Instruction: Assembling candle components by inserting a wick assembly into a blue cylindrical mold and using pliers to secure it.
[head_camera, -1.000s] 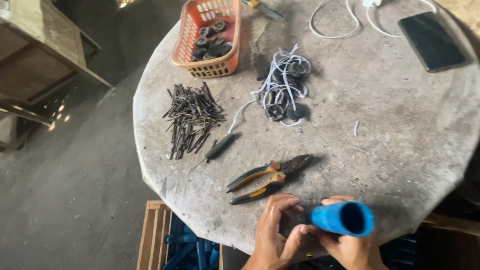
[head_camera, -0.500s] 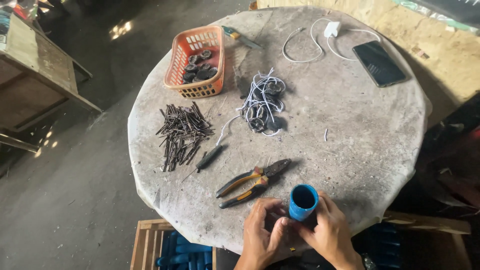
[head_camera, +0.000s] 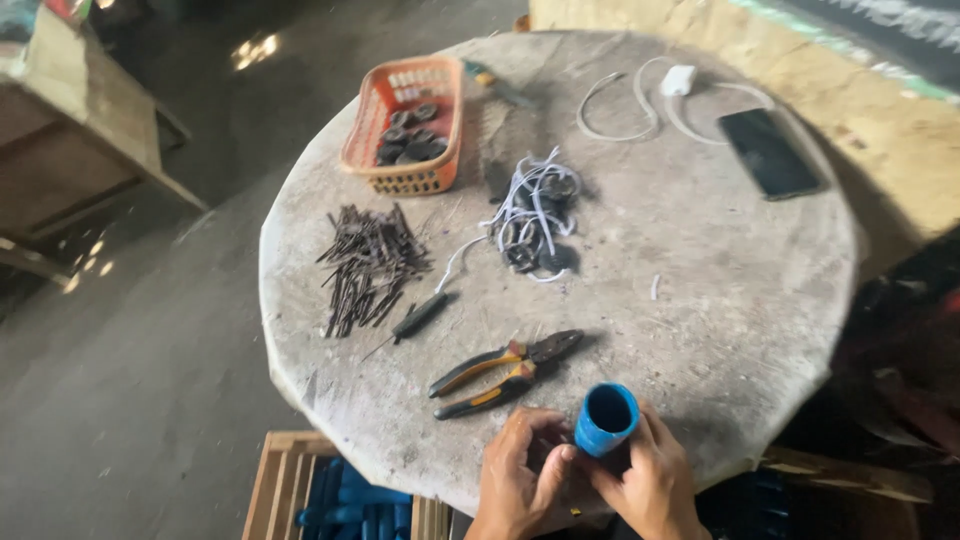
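A short blue plastic pipe piece (head_camera: 606, 418) stands with its open end facing up at the near edge of the round grey table (head_camera: 720, 300). My right hand (head_camera: 650, 485) wraps around its lower part. My left hand (head_camera: 515, 480) presses against it from the left, fingers curled at its base. Pliers with orange and black handles (head_camera: 500, 372) lie just beyond my left hand. What my fingers pinch under the pipe is hidden.
A pile of dark nails (head_camera: 365, 265), a small black screwdriver (head_camera: 415, 318), white wires with dark rings (head_camera: 535, 220), an orange basket of dark parts (head_camera: 405, 125), a phone (head_camera: 770, 152) and white charger (head_camera: 678, 82) lie on the table. A wooden crate of blue pipes (head_camera: 335, 495) stands below.
The view has shifted and moved closer. The blue pipe turned from lying sideways to open end up, and both hands closed in around it.
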